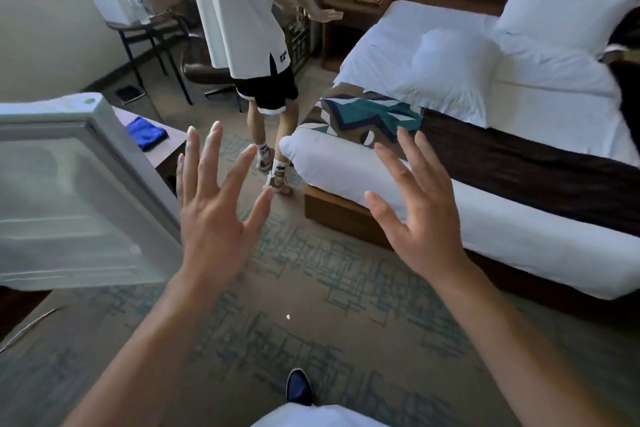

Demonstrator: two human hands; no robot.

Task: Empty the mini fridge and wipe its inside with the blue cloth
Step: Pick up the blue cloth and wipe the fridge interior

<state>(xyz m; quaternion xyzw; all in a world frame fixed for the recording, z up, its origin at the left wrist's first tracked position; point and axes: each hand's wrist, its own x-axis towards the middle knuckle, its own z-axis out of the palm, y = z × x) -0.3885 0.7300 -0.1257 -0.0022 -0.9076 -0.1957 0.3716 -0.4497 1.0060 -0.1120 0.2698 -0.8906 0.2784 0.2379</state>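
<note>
Both your hands hang in the air with fingers spread, left hand (214,215) and right hand (419,218) holding nothing. The fridge door (79,204) stands open at your left; its inside is out of view. The cloth (145,132) lies on the bench (171,146) beyond the door. Judging by this, nothing is started: turn to the fridge and reach in first.

Fridge door (69,198): swung open at near left, left of the left hand (211,215).
Cloth (146,132): laid on a low table (173,146), just behind the door's far edge.
Hands: raised side by side at centre, right hand (420,215) before the bed (519,156).
Bed: placed right, two pillows (457,76) on it.
Second person (249,28): stood far centre, between side table (138,24) and bed.
Nightstand (353,10): set far, left of the bed head.
</note>
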